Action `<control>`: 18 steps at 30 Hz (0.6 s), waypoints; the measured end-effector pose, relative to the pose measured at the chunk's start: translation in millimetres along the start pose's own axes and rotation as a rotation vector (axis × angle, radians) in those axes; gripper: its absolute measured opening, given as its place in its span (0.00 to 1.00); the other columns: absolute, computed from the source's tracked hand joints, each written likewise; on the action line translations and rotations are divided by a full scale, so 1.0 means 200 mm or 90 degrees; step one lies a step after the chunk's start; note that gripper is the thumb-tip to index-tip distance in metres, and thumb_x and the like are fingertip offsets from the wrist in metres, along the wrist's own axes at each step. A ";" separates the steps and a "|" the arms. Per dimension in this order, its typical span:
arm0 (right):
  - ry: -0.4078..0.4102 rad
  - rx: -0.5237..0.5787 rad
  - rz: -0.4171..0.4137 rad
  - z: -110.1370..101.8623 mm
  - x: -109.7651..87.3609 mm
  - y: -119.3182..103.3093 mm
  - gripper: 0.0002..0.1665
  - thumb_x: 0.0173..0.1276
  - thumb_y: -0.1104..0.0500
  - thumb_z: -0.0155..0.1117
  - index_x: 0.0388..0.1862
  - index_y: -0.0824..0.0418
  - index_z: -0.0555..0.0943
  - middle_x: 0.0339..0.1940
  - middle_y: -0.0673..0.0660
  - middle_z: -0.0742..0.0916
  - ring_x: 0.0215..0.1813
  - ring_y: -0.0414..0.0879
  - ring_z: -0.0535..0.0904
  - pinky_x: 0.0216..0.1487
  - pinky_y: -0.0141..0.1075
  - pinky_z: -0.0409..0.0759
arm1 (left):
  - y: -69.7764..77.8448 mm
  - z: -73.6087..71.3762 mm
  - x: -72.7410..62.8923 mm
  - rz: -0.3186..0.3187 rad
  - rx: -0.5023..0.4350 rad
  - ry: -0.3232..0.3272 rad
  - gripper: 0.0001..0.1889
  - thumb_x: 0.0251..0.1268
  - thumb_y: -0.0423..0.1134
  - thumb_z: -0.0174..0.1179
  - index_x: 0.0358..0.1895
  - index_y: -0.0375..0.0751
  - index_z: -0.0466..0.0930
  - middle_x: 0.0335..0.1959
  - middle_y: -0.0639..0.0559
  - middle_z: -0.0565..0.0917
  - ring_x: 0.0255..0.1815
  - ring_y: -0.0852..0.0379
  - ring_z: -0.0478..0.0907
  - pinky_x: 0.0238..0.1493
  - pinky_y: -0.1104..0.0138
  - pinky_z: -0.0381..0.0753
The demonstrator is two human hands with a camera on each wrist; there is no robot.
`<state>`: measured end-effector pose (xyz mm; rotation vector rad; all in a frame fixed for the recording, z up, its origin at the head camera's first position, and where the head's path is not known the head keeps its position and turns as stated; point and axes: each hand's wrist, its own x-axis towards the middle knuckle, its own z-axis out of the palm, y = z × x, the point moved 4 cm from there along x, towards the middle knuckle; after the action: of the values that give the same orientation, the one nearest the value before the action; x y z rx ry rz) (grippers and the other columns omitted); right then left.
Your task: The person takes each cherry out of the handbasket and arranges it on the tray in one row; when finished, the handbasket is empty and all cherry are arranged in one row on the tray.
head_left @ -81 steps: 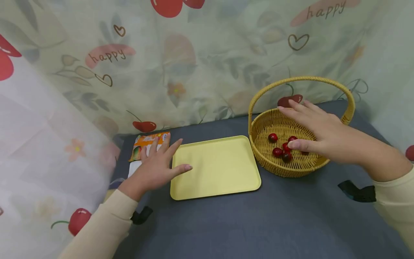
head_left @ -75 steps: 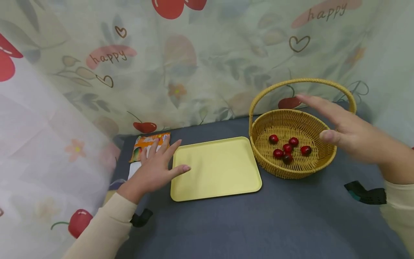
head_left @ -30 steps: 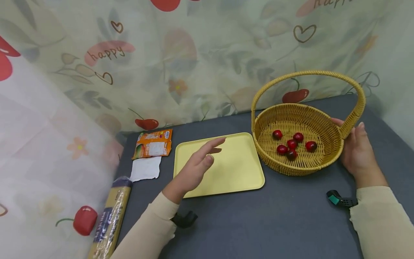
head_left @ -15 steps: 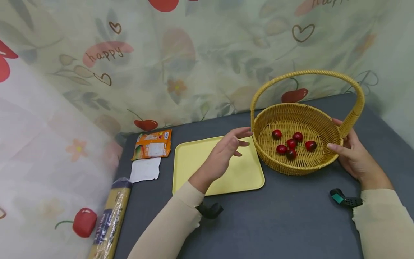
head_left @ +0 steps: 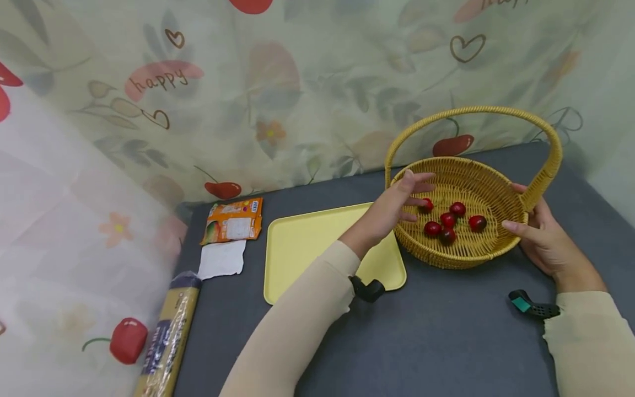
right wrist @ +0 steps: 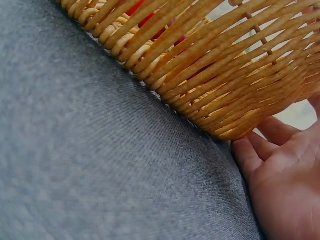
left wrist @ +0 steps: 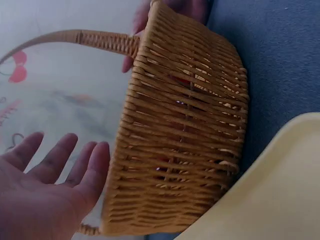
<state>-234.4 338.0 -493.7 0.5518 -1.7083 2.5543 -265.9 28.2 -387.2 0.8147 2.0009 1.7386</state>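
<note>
A wicker basket with a tall arched handle stands at the right, with several dark red cherries on its bottom. My right hand grips the basket's right rim by the foot of the handle, thumb over the edge and fingers behind the outer wall. In the right wrist view, fingers sit at the basket's lower side. My left hand reaches over the left rim, its relaxed fingers above the inside and overlapping one cherry. The left wrist view shows this hand's fingers spread, holding nothing.
A yellow rectangular tray lies left of the basket, partly under the left forearm. Farther left are an orange packet, a white sheet and a long plastic-wrapped package. A printed curtain hangs behind the grey-blue tabletop.
My right hand has come from above the basket to its right side and taken hold of the rim. The left hand has moved rightward from the packet, across the tray, to the basket's left rim.
</note>
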 end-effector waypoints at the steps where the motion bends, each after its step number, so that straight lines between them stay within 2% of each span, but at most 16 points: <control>1: 0.001 -0.003 0.002 0.00 0.00 0.00 0.46 0.77 0.83 0.50 0.87 0.56 0.56 0.80 0.58 0.66 0.74 0.45 0.73 0.61 0.32 0.80 | -0.01 0.01 0.03 -0.009 -0.007 0.002 0.43 0.86 0.73 0.24 0.85 0.51 0.67 0.75 0.53 0.77 0.68 0.53 0.79 0.60 0.57 0.83; 4: -0.004 -0.006 0.008 -0.01 0.00 0.00 0.46 0.77 0.83 0.49 0.87 0.55 0.56 0.79 0.59 0.66 0.73 0.46 0.74 0.60 0.34 0.82 | -0.05 0.02 0.12 -0.037 -0.016 0.019 0.40 0.88 0.70 0.24 0.85 0.51 0.67 0.76 0.53 0.77 0.69 0.52 0.77 0.64 0.55 0.81; 7: -0.012 -0.001 0.014 -0.01 -0.01 0.00 0.46 0.77 0.84 0.49 0.86 0.55 0.56 0.79 0.59 0.66 0.73 0.45 0.75 0.59 0.35 0.83 | -0.09 0.03 0.18 -0.066 0.004 0.035 0.40 0.88 0.69 0.24 0.85 0.52 0.67 0.77 0.54 0.76 0.72 0.50 0.75 0.68 0.51 0.78; 10: -0.019 0.001 0.014 -0.01 -0.01 0.00 0.46 0.76 0.84 0.48 0.86 0.55 0.56 0.79 0.59 0.67 0.73 0.46 0.75 0.59 0.35 0.83 | -0.12 0.05 0.23 -0.090 0.037 0.076 0.39 0.88 0.71 0.28 0.84 0.54 0.69 0.77 0.56 0.76 0.73 0.51 0.75 0.70 0.50 0.76; 13: -0.020 -0.002 0.011 -0.01 -0.01 -0.01 0.46 0.76 0.84 0.48 0.86 0.56 0.56 0.79 0.59 0.66 0.73 0.46 0.74 0.59 0.35 0.83 | -0.15 0.07 0.28 -0.118 0.086 0.135 0.34 0.87 0.69 0.40 0.82 0.56 0.72 0.74 0.61 0.78 0.72 0.57 0.75 0.70 0.54 0.75; 16: -0.015 0.000 0.010 -0.01 -0.01 -0.01 0.47 0.76 0.84 0.50 0.87 0.56 0.56 0.80 0.59 0.65 0.73 0.46 0.74 0.59 0.35 0.83 | -0.17 0.10 0.32 -0.148 0.157 0.179 0.27 0.86 0.58 0.57 0.80 0.57 0.75 0.73 0.61 0.79 0.72 0.60 0.75 0.67 0.60 0.76; 18: -0.014 0.005 0.014 0.00 -0.01 -0.01 0.47 0.76 0.84 0.51 0.87 0.56 0.56 0.80 0.59 0.65 0.73 0.46 0.74 0.59 0.35 0.82 | -0.19 0.12 0.34 -0.174 0.192 0.192 0.25 0.83 0.48 0.64 0.79 0.57 0.76 0.72 0.59 0.79 0.59 0.60 0.83 0.53 0.63 0.81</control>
<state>-233.1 340.0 -492.4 0.5665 -1.7205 2.5810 -310.0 86.5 -421.6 0.3497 2.4813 1.4942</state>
